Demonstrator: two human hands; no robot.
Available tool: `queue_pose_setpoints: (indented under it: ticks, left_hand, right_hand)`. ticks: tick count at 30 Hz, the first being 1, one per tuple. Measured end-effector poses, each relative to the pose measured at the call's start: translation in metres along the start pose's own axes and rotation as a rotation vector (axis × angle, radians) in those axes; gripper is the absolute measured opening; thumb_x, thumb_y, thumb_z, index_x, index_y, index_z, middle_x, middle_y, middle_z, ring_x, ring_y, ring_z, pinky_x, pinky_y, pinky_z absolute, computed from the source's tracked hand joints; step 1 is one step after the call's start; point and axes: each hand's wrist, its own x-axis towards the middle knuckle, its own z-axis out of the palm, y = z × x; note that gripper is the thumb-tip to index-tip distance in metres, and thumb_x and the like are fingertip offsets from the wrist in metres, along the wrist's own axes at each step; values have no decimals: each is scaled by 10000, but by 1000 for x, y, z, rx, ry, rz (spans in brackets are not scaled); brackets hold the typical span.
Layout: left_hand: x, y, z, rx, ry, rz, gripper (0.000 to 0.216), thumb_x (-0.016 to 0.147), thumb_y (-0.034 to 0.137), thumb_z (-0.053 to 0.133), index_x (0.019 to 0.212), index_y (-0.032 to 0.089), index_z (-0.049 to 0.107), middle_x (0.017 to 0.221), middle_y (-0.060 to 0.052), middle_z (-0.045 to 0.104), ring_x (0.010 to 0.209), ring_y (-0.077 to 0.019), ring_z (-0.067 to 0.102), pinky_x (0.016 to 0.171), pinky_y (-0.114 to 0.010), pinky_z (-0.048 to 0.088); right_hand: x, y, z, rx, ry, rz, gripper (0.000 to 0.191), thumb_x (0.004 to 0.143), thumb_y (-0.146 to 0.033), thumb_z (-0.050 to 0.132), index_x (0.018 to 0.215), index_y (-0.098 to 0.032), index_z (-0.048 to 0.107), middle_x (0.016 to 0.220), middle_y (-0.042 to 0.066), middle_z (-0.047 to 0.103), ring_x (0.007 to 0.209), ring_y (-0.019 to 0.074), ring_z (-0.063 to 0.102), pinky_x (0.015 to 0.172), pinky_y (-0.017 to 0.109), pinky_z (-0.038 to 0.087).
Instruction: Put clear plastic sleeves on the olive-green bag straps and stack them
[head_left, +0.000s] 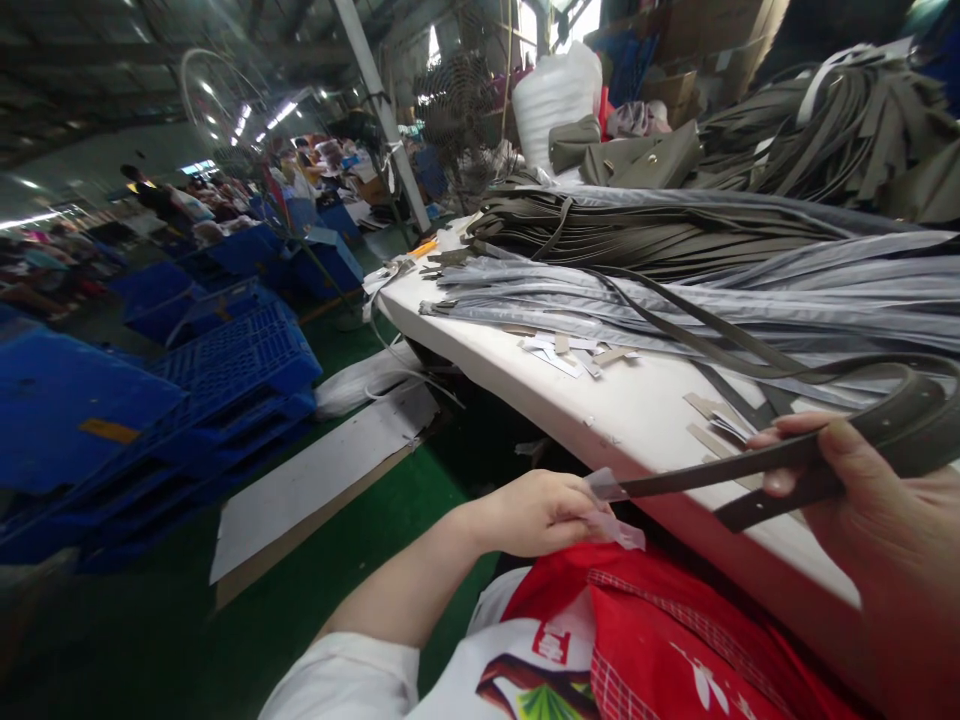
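A dark olive strap [720,472] with small punched holes runs between my hands at the front edge of the white table. My right hand [881,520] is closed around it, thumb on top, and a loop of strap curves up behind the fingers. One strap end juts out below this hand. At the strap's far end, my left hand [529,515] pinches a piece of translucent film [621,530]; whether the film is stuck to the strap I cannot tell. Bundles of olive straps [637,230] and pale grey wrapped strips [570,290] lie behind.
Paper and card scraps [577,352] litter the white table [517,385]. Olive pouches [637,155] and a heap of straps [817,130] stand at the back. Blue pallets [247,350] and a flat board [322,475] are on the green floor to the left.
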Motion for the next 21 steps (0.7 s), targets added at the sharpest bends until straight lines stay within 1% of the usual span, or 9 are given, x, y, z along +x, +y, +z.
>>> queue_pose_setpoints:
  ticks: [3,6,8,11,13,15,16,18,21]
  left_hand:
    - [1,-1,-1,6,-3,16,269,959,256,501,993,192,759,1130,-114,717,1061,-197,665,973,-261,482]
    - [4,0,-1,-11,-32,15,258,956,245,515,1001,183,760,1168,-112,704,1081,-190,656,983,-240,468]
    - [7,0,0,-48,-42,6,260,961,242,512,1028,188,758,1187,-103,703,1091,-184,653,982,-232,465]
    - [11,-4,5,-117,-27,-12,279,969,264,506,1077,184,750,1157,-106,718,1058,-184,666,957,-239,477]
    - [13,-8,9,-151,25,-14,307,974,296,492,1036,157,759,1110,-123,728,1024,-200,677,939,-262,489]
    - [14,-12,15,-174,111,-33,349,978,331,478,962,139,770,1072,-134,731,1019,-220,680,933,-287,496]
    - [13,-13,17,-180,151,-48,363,977,341,477,943,134,773,1062,-138,729,1024,-226,678,932,-293,497]
    - [12,-14,20,-184,185,-77,354,973,339,486,974,131,772,1051,-137,725,1020,-223,674,919,-285,500]
    - [14,-11,22,-201,160,-80,335,972,309,488,1037,126,760,1048,-131,725,976,-200,672,886,-266,502]
  right_hand:
    - [5,0,-1,-118,-36,23,379,651,-520,824,825,-194,735,569,35,663,582,185,654,580,274,595]
    - [13,7,-4,-293,-95,47,485,636,-582,806,898,-177,762,631,56,705,572,201,661,536,286,591]
    - [15,16,-3,-348,-171,58,499,670,-592,780,935,-169,770,669,60,718,605,212,675,553,296,596]
    - [6,37,8,-312,-347,79,436,752,-581,719,916,-181,778,623,35,680,614,198,656,580,293,579]
    - [-4,53,19,-278,-510,117,428,785,-585,682,918,-190,778,578,14,640,562,168,607,550,270,540]
    - [-10,66,28,-249,-634,185,477,759,-616,687,925,-177,773,534,-4,599,488,136,532,478,247,476]
    - [-11,70,30,-235,-650,222,510,741,-626,698,951,-167,769,526,-11,587,465,123,501,450,237,445]
    - [-5,72,31,-176,-545,277,555,721,-622,722,1031,-162,753,579,-11,612,463,108,489,433,224,420]
    - [7,70,29,-62,-213,255,514,718,-581,752,1042,-183,740,760,22,691,586,135,597,516,236,491]
